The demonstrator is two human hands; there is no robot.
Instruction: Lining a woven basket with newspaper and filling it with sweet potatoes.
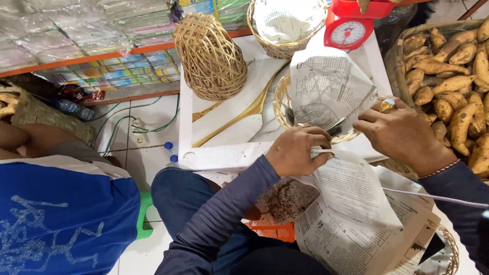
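Thin, limp newsprint [326,86] lining a small woven basket [281,104] on the white surface [229,122]: light, easily torn, probably best pinched at a folded edge. Left hand [295,151] curled closed, pinching a white edge of paper at the basket's near rim. Right hand [402,133], gold ring showing, fingers bent down, pressing the sheet's right edge; sweet potatoes [448,76] heaped just beside.

White tiled floor [153,168], orange-edged shelves [102,53]

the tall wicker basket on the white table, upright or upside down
Upside down: the wicker basket rests with its wide mouth on the white table and its narrow closed end up.
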